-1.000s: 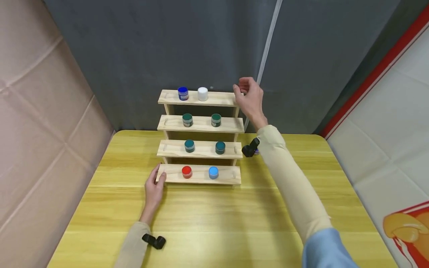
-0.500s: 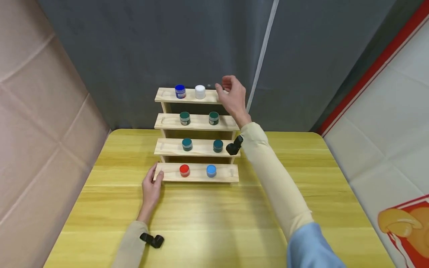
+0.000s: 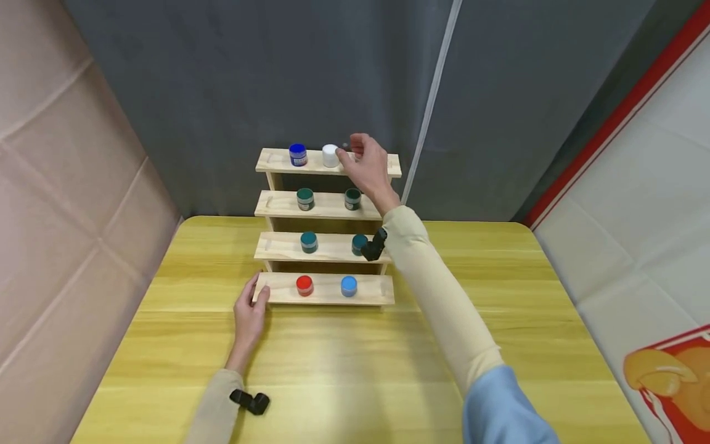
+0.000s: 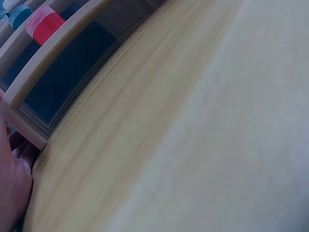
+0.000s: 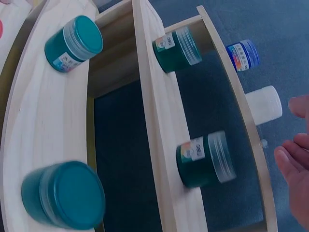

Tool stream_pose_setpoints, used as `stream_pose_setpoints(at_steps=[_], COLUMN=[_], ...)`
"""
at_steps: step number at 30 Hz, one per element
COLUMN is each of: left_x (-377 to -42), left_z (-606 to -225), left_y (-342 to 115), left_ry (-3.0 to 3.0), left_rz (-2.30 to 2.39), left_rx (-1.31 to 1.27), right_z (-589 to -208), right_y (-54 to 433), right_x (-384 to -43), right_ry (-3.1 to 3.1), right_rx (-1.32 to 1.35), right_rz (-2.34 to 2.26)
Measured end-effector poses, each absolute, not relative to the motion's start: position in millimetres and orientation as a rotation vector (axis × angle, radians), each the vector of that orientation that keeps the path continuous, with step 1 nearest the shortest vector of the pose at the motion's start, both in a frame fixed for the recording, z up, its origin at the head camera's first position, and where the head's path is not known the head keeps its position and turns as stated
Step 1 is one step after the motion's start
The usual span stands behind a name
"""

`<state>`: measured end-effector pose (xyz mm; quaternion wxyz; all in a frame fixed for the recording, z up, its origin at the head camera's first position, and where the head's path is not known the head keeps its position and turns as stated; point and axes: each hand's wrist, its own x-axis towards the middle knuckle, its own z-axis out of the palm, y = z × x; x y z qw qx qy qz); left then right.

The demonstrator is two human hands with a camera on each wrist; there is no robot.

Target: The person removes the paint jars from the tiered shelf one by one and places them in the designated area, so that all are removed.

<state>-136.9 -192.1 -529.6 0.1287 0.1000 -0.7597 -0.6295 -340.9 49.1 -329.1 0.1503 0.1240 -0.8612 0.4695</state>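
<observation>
White jar (image 3: 330,156) upright on top tier of stepped wooden rack (image 3: 334,246), blue jar (image 3: 297,155) to its left. Right hand (image 3: 366,165) just beside white jar, thumb and fingers apart, nothing held. Left hand (image 3: 249,314) grips rack's bottom tier at left end, thumb on top. Lower tiers: two dark green jars (image 3: 305,199), two teal jars (image 3: 309,242), then red jar (image 3: 304,285) and light blue jar (image 3: 349,286).

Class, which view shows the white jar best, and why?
Right wrist: the white jar appears larger there, clear of the right hand. Head shows it smaller, close beside that hand. Left wrist: not identifiable for certain.
</observation>
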Motion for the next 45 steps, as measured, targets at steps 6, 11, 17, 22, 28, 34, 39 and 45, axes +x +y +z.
stream_pose_setpoints(at_steps=[6,11,17,22,28,34,39,45], left_x=[-137.2,-138.7,-140.7,-141.0,-139.4,-140.0,-144.9,-151.8], left_z=[-530.5,-531.1,-532.4,-533.2,-530.2,-531.5,-546.9,-570.0], left_y=[-191.0,-189.8,-189.9,-191.5,-190.7,-190.5,-195.4,-201.1], left_ry=[-2.211,-2.208,-2.201,-2.185,-2.183,-2.201,-2.176,-2.162], left_rz=[-1.831,-1.824,-1.846,-1.857,-1.864,-1.840,-1.852,-1.823], left_rx=[0.283,0.281,0.269,0.278,0.274,0.302,0.299,0.303], right_z=[-331.4,-332.9,-336.4,-337.9,-338.4,-337.9,-336.8,-333.9], right_y=[38.8,31.5,26.8,23.6,29.1,44.5,59.9,77.3], right_x=[-341.0,-343.0,-346.3,-345.3,-343.1,-344.4,-346.1,-348.0], right_ry=[-2.510,-2.509,-2.515,-2.494,-2.428,-2.394,-2.354,-2.312], right_rx=[0.396,0.431,0.419,0.428,0.419,0.353,0.324,0.284], right_rz=[1.325,1.299,1.258,1.269,1.305,1.280,1.235,1.217])
